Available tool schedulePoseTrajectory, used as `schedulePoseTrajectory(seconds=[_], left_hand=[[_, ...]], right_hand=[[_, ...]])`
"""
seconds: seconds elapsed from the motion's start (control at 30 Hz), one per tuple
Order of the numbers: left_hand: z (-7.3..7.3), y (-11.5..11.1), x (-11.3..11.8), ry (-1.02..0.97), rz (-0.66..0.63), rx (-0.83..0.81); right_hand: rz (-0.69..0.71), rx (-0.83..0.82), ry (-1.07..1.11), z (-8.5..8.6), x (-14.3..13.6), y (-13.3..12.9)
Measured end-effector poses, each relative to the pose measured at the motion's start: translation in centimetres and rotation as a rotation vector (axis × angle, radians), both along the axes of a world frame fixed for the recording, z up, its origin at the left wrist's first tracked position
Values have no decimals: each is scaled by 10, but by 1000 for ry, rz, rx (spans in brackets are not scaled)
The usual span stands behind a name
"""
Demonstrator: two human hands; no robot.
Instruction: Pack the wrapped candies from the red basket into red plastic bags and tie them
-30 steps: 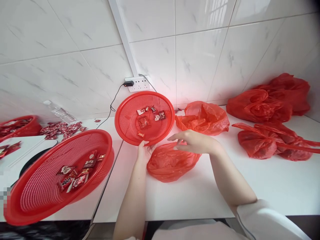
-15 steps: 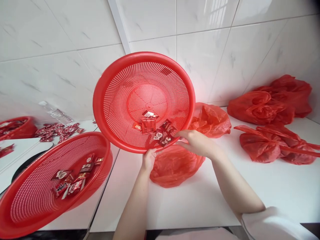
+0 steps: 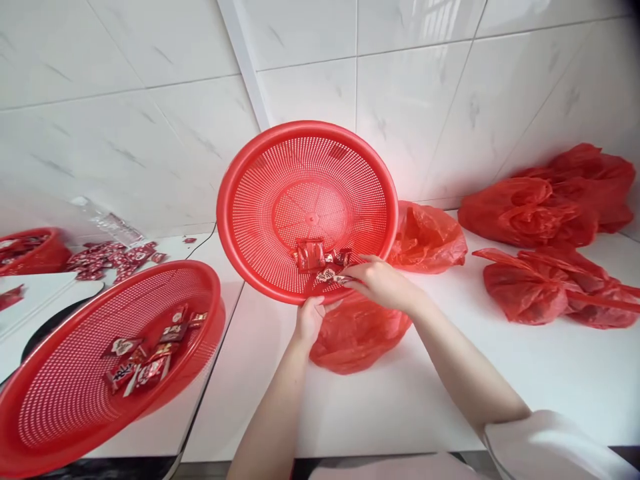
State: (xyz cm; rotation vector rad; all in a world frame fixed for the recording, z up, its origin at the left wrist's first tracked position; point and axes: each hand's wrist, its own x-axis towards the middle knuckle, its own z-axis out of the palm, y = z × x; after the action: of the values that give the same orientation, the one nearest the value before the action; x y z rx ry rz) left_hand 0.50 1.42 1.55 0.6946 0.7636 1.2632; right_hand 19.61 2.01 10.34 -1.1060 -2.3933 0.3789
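A red perforated plastic basket (image 3: 307,157) is held up tilted, its open side facing me. My left hand (image 3: 309,321) grips its lower rim, thumb over the edge and fingers underneath. Low inside lie several small red wrapped packets (image 3: 311,257), one with a pale label. My right hand (image 3: 377,283) reaches over the lower right rim, its fingertips closed on a small packet (image 3: 341,279), which they partly hide. Beneath the basket, an opened red plastic bag (image 3: 360,340) spreads on the white table, partly covered by the basket and my hands.
Another red basket (image 3: 50,400) with several packets leans at the left. Behind it are a heap of red packets (image 3: 105,260), a clear plastic container (image 3: 113,223) and a smaller red basket (image 3: 55,250). Red plastic bags (image 3: 525,207) stand at the right, two knotted ones (image 3: 530,290) before them.
The held basket has shifted right and slightly away from the left basket. My right hand has moved farther in over the rim, its fingers now among the packets.
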Motion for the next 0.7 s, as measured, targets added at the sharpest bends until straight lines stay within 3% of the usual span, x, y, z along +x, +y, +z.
schedulePoseTrajectory(seconds=[0.07,0.27,0.53,0.7], left_hand=[[-3,2,-1,-10,15,5],[-6,5,-3,10,11,23],[-4,0,0,56,1,11],[-8,-2,3,38,-45,15]], right_hand=[[-13,-60,-9,4,8,0],[129,-263,25,10,18,-5],[-117,-16,0,-8,9,5],[-45,-80,-135,-19,12,10]])
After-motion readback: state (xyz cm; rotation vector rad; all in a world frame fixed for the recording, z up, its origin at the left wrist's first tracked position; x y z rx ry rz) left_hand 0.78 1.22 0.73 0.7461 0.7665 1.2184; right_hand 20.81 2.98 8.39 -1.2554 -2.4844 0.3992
